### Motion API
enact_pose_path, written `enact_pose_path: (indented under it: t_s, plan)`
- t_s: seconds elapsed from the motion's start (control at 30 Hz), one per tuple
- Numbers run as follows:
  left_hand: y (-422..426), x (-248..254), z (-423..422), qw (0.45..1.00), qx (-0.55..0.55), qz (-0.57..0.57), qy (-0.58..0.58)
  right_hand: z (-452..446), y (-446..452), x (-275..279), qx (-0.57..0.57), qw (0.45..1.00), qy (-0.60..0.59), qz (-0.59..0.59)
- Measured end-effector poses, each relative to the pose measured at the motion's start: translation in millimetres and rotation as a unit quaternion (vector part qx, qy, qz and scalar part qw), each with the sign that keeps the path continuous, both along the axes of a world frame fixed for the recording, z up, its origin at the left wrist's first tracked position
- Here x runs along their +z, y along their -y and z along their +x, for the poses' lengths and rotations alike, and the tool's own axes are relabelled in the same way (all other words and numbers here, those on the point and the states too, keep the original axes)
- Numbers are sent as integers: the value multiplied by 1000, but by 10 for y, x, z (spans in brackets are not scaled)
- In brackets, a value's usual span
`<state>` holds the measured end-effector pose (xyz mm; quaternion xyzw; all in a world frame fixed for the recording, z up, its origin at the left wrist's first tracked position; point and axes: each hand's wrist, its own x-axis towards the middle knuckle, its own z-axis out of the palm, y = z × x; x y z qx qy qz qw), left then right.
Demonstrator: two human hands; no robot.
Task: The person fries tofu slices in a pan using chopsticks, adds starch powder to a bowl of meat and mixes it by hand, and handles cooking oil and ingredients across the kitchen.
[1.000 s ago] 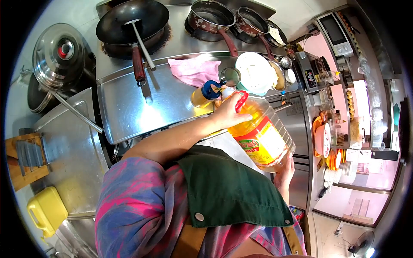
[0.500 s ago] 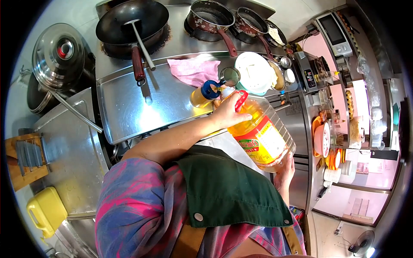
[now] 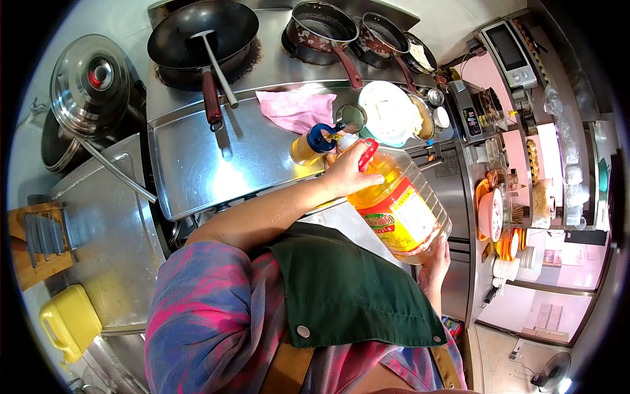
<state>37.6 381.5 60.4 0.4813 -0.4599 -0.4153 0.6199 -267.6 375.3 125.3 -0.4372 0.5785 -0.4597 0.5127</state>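
A large clear jug of yellow cooking oil (image 3: 405, 213) with a red and yellow label is tilted, its mouth to the left. My left hand (image 3: 351, 171) is closed around its red handle near the neck. My right hand (image 3: 436, 264) cups the bottom end of the jug; its fingers are partly hidden. Oil runs from the mouth into an oil bottle (image 3: 306, 151) with a blue rim, which stands on the steel counter and holds yellow liquid. The bottle's flipped-back lid (image 3: 352, 117) looks clear and round.
A pink cloth (image 3: 296, 110) and a white bowl of pale pieces (image 3: 387, 115) lie close behind the bottle. On the stove are a wok (image 3: 202, 33) with a ladle and several pans, including a worn red saucepan (image 3: 321, 29). A lidded steel pot (image 3: 90, 85) stands left.
Oil keeps running into the bottle. Both hands and the jug hold nearly the same position; the view has shifted very slightly.
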Motion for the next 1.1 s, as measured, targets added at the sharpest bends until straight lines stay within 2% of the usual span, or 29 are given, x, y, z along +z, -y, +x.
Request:
enact_pose_path:
  t_s: [0.93,1.1]
  plan:
    - [1,-40,-3,1000,9,-27,-1,-3,-18,-12,3,1000,0,0]
    - [-5,9,8,1000,12,0,21,-9,-47,-85,16,1000,21,11]
